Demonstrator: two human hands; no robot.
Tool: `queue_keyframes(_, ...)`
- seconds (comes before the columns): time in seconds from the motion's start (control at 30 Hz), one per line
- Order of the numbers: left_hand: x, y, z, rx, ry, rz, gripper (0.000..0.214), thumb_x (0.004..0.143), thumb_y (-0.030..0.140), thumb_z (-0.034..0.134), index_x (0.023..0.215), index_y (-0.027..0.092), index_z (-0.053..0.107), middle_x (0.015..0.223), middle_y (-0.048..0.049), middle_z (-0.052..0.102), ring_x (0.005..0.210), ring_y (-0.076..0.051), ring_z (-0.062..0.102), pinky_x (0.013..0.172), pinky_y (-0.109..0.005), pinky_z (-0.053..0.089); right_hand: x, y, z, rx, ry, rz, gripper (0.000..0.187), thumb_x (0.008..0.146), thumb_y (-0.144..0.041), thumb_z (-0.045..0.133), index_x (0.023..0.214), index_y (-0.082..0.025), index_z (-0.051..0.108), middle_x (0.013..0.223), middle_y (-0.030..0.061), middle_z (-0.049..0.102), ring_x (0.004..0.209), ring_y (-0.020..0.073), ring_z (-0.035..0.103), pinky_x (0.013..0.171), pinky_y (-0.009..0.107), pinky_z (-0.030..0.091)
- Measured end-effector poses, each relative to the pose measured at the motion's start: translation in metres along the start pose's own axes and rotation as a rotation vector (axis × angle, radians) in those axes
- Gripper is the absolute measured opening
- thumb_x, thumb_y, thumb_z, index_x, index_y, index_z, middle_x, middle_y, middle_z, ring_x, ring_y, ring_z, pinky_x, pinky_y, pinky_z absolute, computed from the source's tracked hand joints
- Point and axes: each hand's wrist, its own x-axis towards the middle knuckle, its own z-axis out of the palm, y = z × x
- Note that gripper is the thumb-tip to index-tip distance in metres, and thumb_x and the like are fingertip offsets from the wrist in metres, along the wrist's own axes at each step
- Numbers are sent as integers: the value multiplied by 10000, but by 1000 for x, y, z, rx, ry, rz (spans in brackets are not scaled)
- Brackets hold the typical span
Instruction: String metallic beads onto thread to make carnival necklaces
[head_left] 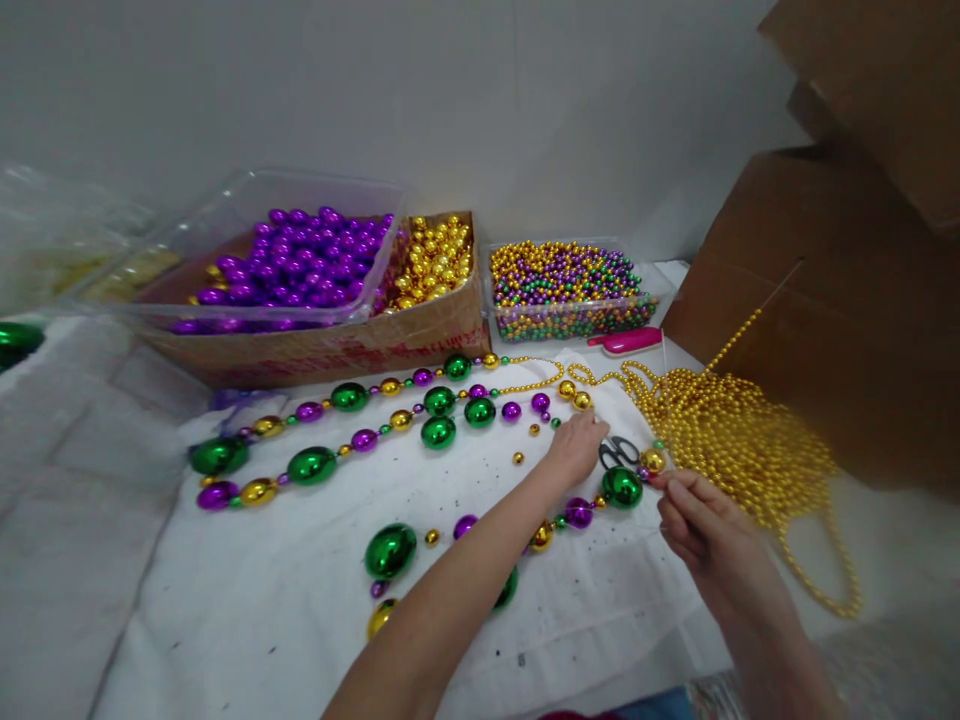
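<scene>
My right hand (701, 505) is closed in a pinch at the end of a bead strand, beside a gold bead (653, 460) and a large green bead (622, 488). A thin pale thread rises from there. Further along, the strand carries a purple bead (578, 512) and a gold bead (541, 536); my left forearm hides part of it. My left hand (577, 450) is closed over the white cloth (300, 580), near loose gold beads (582, 401) and a small green bead (556, 423). Its fingertips are partly hidden. Black-handled scissors (618, 453) lie between my hands.
A finished-looking bead necklace (311, 465) lies on the left. Behind stand a clear bin (255, 318) of purple beads, a cardboard box (442, 325) of gold beads and a tub (577, 325) of mixed beads. A pink tool (632, 341) and piled gold bead chain (742, 440) are right.
</scene>
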Motion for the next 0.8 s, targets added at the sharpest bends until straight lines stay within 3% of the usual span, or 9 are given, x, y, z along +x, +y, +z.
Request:
queue_keyframes(0.13, -4, -11, 3, 7, -27, -15, 355, 770, -19, 366, 944, 162, 618, 1047, -109, 580, 1025, -251, 531, 894, -397, 401, -3, 6, -7, -17, 27, 27, 153, 841, -306, 622, 883, -159, 635, 504, -70, 354, 429, 38, 203, 374, 165, 117)
queue_keyframes(0.3, -16, -18, -8, -99, 6, -54, 149, 777, 98, 513, 850, 173, 618, 985, -79, 595, 971, -254, 558, 884, -419, 416, 0, 14, -6, -37, -10, 52, 164, 817, -326, 645, 879, -175, 632, 491, -79, 344, 419, 40, 198, 374, 174, 107)
queue_keyframes(0.37, -22, -19, -17, -184, 46, -88, 95, 776, 151, 557, 853, 171, 610, 977, -69, 603, 947, -232, 572, 861, -389, 440, 0, 16, -4, -97, -12, 58, 205, 801, -350, 657, 913, -180, 631, 493, -75, 363, 424, 44, 217, 381, 173, 111)
queue_keyframes(0.47, -39, -21, -34, -335, 87, -158, 161, 839, 224, 508, 969, 153, 572, 905, -64, 624, 763, -156, 611, 677, -287, 497, -3, 17, -1, -272, -6, 75, 331, 794, -397, 650, 1045, -182, 619, 496, -65, 410, 433, 51, 255, 395, 177, 125)
queue_keyframes(0.57, -66, -28, -53, -808, 152, -259, 215, 843, 268, 528, 1012, 139, 555, 878, -60, 625, 622, -96, 595, 530, -204, 464, -9, 19, 5, -418, -30, 104, 424, 800, -431, 623, 1131, -167, 597, 490, -62, 429, 426, 57, 257, 404, 192, 130)
queue_keyframes(0.67, -95, -36, -66, -1373, 247, -354, 254, 763, 250, 651, 988, 145, 594, 852, -44, 630, 620, -81, 597, 531, -176, 458, -17, 23, 15, -502, -62, 139, 457, 799, -450, 604, 1136, -141, 605, 474, -65, 408, 424, 67, 280, 411, 203, 149)
queue_keyframes(0.8, -122, -43, -70, -1612, 325, -387, 238, 791, 234, 641, 1011, 150, 605, 821, -44, 657, 629, -83, 615, 563, -171, 479, -28, 29, 27, -605, -150, 143, 453, 797, -462, 592, 1094, -123, 640, 461, -58, 403, 440, 90, 354, 431, 220, 221)
